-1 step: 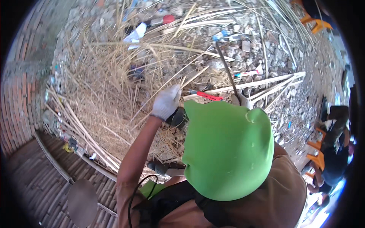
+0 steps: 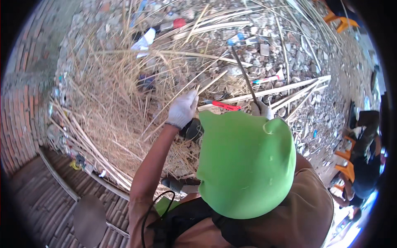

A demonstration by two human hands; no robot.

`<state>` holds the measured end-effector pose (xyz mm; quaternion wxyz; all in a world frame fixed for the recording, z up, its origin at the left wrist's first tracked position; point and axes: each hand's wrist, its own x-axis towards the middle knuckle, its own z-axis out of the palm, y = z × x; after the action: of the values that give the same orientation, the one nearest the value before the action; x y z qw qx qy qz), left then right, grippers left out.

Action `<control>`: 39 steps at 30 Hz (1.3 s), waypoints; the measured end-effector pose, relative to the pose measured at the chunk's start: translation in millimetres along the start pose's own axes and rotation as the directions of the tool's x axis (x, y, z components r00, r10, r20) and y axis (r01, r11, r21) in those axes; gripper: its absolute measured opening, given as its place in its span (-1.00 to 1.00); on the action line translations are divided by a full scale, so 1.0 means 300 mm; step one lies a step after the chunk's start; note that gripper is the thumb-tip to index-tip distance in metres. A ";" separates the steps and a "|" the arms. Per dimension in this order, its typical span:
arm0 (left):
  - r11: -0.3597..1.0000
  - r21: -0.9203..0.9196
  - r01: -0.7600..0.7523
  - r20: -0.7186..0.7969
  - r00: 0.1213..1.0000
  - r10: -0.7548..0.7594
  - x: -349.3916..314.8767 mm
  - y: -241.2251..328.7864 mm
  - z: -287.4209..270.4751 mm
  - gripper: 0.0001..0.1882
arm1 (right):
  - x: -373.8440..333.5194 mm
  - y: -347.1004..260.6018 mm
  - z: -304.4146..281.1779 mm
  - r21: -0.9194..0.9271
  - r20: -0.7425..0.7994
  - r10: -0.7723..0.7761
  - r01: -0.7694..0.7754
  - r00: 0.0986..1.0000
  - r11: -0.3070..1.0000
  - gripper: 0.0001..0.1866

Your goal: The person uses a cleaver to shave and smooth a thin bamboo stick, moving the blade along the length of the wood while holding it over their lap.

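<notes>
My left hand point(image 2: 182, 109), in a white knit glove, is closed round a thin pale bamboo strip point(image 2: 215, 81). The strip slants away to the upper right. My right hand point(image 2: 261, 109), also gloved, is mostly hidden behind a green head covering point(image 2: 248, 165). Its fingers are closed on a long, narrow, dark blade-like tool point(image 2: 244, 74) that points away from me. Between my hands, a red-handled cutter point(image 2: 225, 106) lies by the split bamboo strips point(image 2: 285, 89). Pale shavings point(image 2: 111, 115) heap up around and beyond my left hand.
Rubble point(image 2: 306, 120) spreads across the right. Long strips point(image 2: 91, 144) lie at the left beside slatted bamboo point(image 2: 37, 202). White paper point(image 2: 144, 42) and a small clear-and-blue bottle point(image 2: 236, 40) lie farther off. A person point(image 2: 368, 165) is near orange chairs point(image 2: 346, 171) at far right.
The view has shifted a little, and my left hand sits very slightly farther forward. Both hands keep their holds; the dark tool barely differs.
</notes>
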<state>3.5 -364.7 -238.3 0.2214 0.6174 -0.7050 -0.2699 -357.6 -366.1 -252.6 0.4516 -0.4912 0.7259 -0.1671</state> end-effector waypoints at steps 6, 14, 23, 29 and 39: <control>0.996 0.078 -0.033 0.161 0.987 0.020 0.187 -0.025 0.143 -0.83 | 0.061 -0.090 -0.067 -0.117 0.089 -0.096 0.106 0.991 0.987 -0.63; 1.000 0.005 0.029 0.175 0.984 -0.029 0.193 -0.050 0.198 -0.81 | 0.140 0.006 0.006 -0.133 0.150 -0.199 0.219 0.968 0.967 -0.68; 0.999 0.039 0.015 0.163 0.986 -0.021 0.197 -0.040 0.195 -0.83 | 0.161 -0.031 0.001 -0.172 0.196 -0.123 0.157 0.973 0.972 -0.62; 0.982 0.188 0.030 0.240 0.968 -0.076 0.195 -0.012 0.193 -0.85 | 0.122 -0.111 -0.054 -0.151 0.201 -0.141 0.173 0.969 0.973 -0.59; 0.970 0.244 -0.009 0.267 0.962 -0.059 0.159 -0.005 0.218 -0.76 | 0.228 0.109 0.029 -0.339 0.218 -0.234 0.298 0.948 0.892 -0.53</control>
<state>-44.4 -404.9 -289.7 0.0419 0.6057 -0.7484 -0.2667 -376.3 -408.3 -313.2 0.3850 -0.6744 0.6283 -0.0461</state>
